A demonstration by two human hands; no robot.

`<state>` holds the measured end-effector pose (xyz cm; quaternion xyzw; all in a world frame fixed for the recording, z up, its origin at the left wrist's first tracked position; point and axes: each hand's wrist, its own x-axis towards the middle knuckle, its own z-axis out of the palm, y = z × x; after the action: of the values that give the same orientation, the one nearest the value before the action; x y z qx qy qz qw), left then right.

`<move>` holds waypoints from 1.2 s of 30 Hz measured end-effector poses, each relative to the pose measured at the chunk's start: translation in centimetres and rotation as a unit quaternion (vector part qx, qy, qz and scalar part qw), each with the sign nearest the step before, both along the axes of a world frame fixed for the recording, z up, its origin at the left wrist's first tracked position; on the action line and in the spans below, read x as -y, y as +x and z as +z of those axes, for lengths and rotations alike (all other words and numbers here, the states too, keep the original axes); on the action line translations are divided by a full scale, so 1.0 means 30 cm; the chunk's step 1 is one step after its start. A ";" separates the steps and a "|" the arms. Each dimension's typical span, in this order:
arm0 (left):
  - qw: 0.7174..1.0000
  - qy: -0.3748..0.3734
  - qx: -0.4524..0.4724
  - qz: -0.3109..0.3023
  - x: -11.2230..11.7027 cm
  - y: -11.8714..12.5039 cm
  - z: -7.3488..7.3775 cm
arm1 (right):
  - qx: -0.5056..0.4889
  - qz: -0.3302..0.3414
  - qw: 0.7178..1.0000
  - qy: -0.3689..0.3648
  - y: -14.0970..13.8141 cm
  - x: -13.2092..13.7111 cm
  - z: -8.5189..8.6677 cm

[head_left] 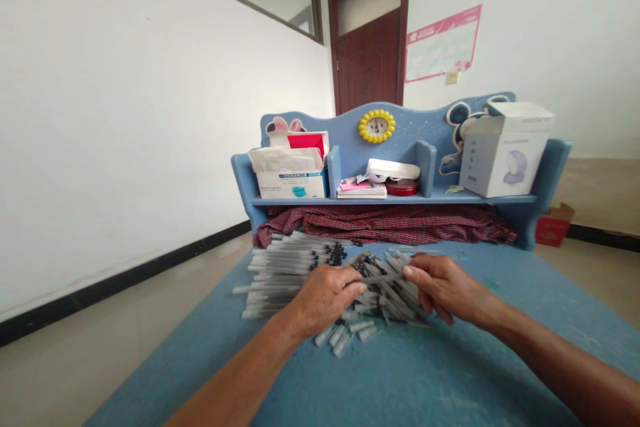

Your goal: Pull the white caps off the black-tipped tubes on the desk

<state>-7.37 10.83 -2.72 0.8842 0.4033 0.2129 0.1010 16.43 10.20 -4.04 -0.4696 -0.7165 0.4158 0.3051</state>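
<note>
Between my two hands a slim translucent pen [381,278] lies almost level. My left hand [326,295] is closed on its left end, thumb and forefinger pinching it. The thumb and fingers of my right hand [445,285] close on the right end. Behind and left of my left hand is a stack of clear pens [280,275], many with black ends pointing right. Below and between the hands spreads a loose heap of clear pen parts [395,297], partly covered by my right hand. Several short clear pen caps [344,341] lie nearest me.
A blue table [400,387] carries everything. A checked red cloth [380,223] is bunched under the blue shelf [300,201]. On the shelf stand a mask box [295,183], papers [361,192], a red round tin [401,187] and a white carton [505,153].
</note>
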 end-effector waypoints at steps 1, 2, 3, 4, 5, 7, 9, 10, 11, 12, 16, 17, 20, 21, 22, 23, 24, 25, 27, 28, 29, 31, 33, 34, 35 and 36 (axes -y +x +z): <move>1.000 -0.001 0.000 -0.001 0.000 0.000 -0.001 | 0.007 -0.004 1.000 0.001 0.000 0.000 -0.002; 1.000 -0.002 0.000 -0.003 0.000 0.001 -0.001 | 0.008 -0.008 1.000 0.002 -0.001 -0.001 -0.004; 1.000 -0.003 0.000 -0.006 0.001 0.001 -0.002 | 0.004 -0.009 1.000 0.002 -0.002 -0.001 -0.005; 1.000 -0.004 0.000 -0.008 0.001 0.002 -0.001 | -0.004 -0.005 1.000 0.001 -0.002 -0.001 -0.004; 1.000 -0.006 0.001 -0.009 0.002 0.002 0.000 | -0.014 0.002 1.000 -0.002 -0.002 -0.001 -0.001; 1.000 -0.008 0.005 -0.008 0.005 0.003 0.003 | -0.036 0.011 0.999 -0.012 -0.001 0.001 0.006; 1.000 -0.009 0.007 -0.003 0.006 0.003 0.007 | -0.042 0.016 0.999 -0.021 0.000 0.002 0.010; 1.000 -0.009 0.008 -0.002 0.006 0.003 0.008 | -0.035 0.017 0.999 -0.017 0.001 0.002 0.010; 1.000 -0.010 0.008 -0.002 0.006 0.003 0.009 | -0.023 0.015 1.000 -0.007 0.001 0.002 0.008; 1.000 -0.010 0.008 -0.003 0.005 0.003 0.009 | -0.009 0.011 1.000 0.006 0.001 0.001 0.005; 1.000 -0.012 0.009 -0.004 0.004 0.004 0.008 | 0.009 -0.008 1.000 0.017 -0.002 -0.001 -0.009; 1.000 -0.014 0.010 -0.005 0.005 0.005 0.008 | 0.002 -0.006 1.000 0.012 -0.003 -0.001 -0.010; 1.000 -0.019 0.014 -0.004 0.007 0.005 0.009 | -0.035 0.011 0.999 0.002 -0.004 -0.001 -0.004; 1.000 -0.021 0.015 -0.003 0.007 0.005 0.010 | -0.052 0.014 0.999 -0.002 -0.003 -0.002 -0.001; 1.000 -0.023 0.017 -0.001 0.007 0.005 0.011 | -0.069 0.014 0.997 -0.007 -0.002 -0.003 0.002; 1.000 -0.025 0.018 0.002 0.007 0.004 0.011 | -0.086 0.013 0.996 -0.011 -0.001 -0.005 0.004; 0.999 -0.027 0.019 0.004 0.006 0.003 0.011 | -0.101 0.010 0.995 -0.014 0.001 -0.007 0.006; 0.999 -0.028 0.020 0.006 0.006 0.002 0.011 | -0.115 0.004 0.993 -0.014 0.002 -0.010 0.008; 0.999 -0.029 0.020 0.008 0.004 0.001 0.009 | -0.143 -0.013 0.990 -0.012 0.003 -0.014 0.010; 0.999 -0.030 0.020 0.007 0.003 0.001 0.008 | -0.158 -0.022 0.987 -0.011 0.003 -0.014 0.011; 0.999 -0.030 0.019 0.005 0.003 0.002 0.008 | -0.172 -0.031 0.985 -0.008 0.001 -0.015 0.011; 0.999 -0.033 0.016 0.000 0.004 0.004 0.007 | -0.188 -0.041 0.981 -0.005 -0.005 -0.012 0.011; 0.999 -0.037 0.011 -0.002 0.008 0.007 0.008 | -0.188 -0.043 0.981 -0.006 -0.012 -0.009 0.008; 0.999 -0.040 0.009 -0.002 0.010 0.009 0.008 | -0.187 -0.043 0.981 -0.009 -0.015 -0.008 0.006; 0.999 -0.041 0.008 -0.002 0.012 0.011 0.009 | -0.188 -0.043 0.981 -0.012 -0.018 -0.008 0.004; 0.999 -0.042 0.008 -0.001 0.012 0.011 0.011 | -0.192 -0.043 0.980 -0.016 -0.018 -0.008 0.002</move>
<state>-7.03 10.46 -2.40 0.8781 0.4099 0.2022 0.1416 15.88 10.45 -3.99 -0.4162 -0.6173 0.4961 0.4468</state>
